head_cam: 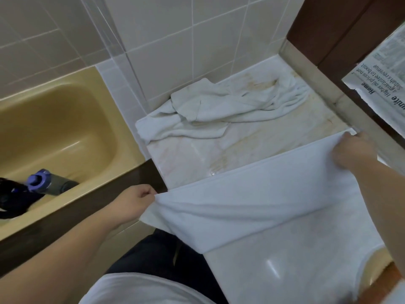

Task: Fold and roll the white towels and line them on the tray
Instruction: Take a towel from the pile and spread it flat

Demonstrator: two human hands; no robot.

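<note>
White towel (pixel 252 194): spread flat on marble desk (pixel 219 154), left hand (pixel 138 200) and right hand (pixel 350 152) pinching opposite corners; folding step; next, bring edges together squarely; crumpled towel (pixel 219 108) waits behind

Left hand (pixel 137 199) and right hand (pixel 350 153) pinch opposite corners of a flat white cotton towel (pixel 252 194), stretched over the pale marble bench (pixel 197 154); crumpled white towel (pixel 219 108) behind, by the tiled wall.

Bare counter (pixel 219 154) before crumpled towel (pixel 219 106)
</note>
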